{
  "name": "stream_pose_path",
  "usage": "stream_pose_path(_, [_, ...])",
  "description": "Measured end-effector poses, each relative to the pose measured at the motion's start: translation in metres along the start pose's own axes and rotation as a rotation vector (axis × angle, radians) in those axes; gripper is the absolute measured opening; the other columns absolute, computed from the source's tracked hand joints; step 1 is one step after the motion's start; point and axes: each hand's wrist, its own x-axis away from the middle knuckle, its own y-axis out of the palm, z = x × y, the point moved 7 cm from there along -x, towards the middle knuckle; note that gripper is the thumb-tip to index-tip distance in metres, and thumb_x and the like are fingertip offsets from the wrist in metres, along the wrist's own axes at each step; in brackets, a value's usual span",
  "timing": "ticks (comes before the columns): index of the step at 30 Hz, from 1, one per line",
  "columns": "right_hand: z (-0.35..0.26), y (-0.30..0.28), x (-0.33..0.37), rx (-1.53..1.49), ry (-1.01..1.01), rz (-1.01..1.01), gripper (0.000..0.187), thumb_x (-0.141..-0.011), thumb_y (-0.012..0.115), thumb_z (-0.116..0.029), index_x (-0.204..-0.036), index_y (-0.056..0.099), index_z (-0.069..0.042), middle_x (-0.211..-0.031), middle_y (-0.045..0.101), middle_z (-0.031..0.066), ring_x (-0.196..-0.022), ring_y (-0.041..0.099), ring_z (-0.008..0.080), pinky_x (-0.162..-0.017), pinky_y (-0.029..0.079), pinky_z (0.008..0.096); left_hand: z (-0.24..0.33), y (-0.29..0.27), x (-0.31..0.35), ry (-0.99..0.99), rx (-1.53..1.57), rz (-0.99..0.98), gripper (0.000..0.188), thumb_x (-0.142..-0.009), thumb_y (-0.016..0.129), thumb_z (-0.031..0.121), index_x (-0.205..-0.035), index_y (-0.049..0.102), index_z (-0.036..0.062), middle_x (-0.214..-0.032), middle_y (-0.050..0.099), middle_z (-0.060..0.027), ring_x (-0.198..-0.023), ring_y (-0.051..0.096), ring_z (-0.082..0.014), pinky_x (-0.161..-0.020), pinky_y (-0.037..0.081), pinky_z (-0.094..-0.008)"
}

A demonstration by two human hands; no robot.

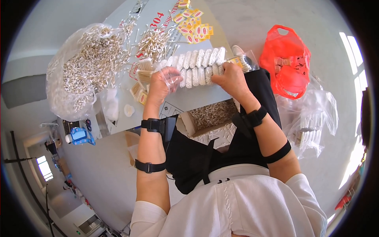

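Two rows of white cotton swab bundles (199, 59) lie side by side over the near part of the table, cotton tips facing up, with clear plastic film (172, 79) at their left end. My left hand (161, 83) is closed at that end, fingers curled on the film. At the other end, my right hand (233, 80) grips the near row, thumb against the swab tips. Beside my left hand are fanned swab bundles (145, 69) and a small yellow-and-white packet (141, 96). Another clear bag of swabs (245, 63) lies just beyond my right hand.
A large clear bag of loose swabs (92, 65) stands at left, near a loose swab pile (153, 44). Yellow-and-white packets (195, 28) lie at the far side. An open carton of swabs (213, 114) sits below the table edge. A red plastic bag (285, 61) is at right.
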Motion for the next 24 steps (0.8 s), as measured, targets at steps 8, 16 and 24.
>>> stream_pose_path(8, [-0.006,0.000,0.004,0.089,0.014,0.043,0.036,-0.063,0.065,-0.024,-0.075,0.058,0.009,-0.078,0.060,0.0287,-0.080,0.060,0.0411,-0.074,0.049,0.0437,0.002,-0.004,-0.013,0.124,-0.233,0.172,0.023,-0.076,0.071,0.003,-0.098,0.067,0.0036,-0.075,0.062,0.0020,-0.065,0.052,-0.0038,-0.057,0.044,-0.0201])
stream_pose_path(16, [-0.003,-0.001,0.003,0.096,0.007,0.032,0.040,-0.064,0.066,-0.028,-0.077,0.059,0.009,-0.077,0.060,0.0283,-0.078,0.061,0.0404,-0.072,0.050,0.0429,0.013,0.005,-0.008,0.246,-0.278,0.102,0.030,-0.074,0.075,0.012,-0.101,0.066,0.0004,-0.075,0.064,-0.0013,-0.069,0.055,-0.0088,-0.065,0.047,-0.0245])
stream_pose_path(24, [-0.011,0.005,0.002,0.031,-0.055,0.052,0.039,-0.064,0.066,-0.028,-0.074,0.058,0.009,-0.073,0.059,0.0285,-0.075,0.061,0.0404,-0.070,0.049,0.0437,0.011,0.009,-0.012,0.112,-0.440,0.229,0.032,-0.072,0.075,0.012,-0.100,0.067,-0.0003,-0.081,0.066,-0.0075,-0.073,0.058,-0.0119,-0.070,0.048,-0.0261])
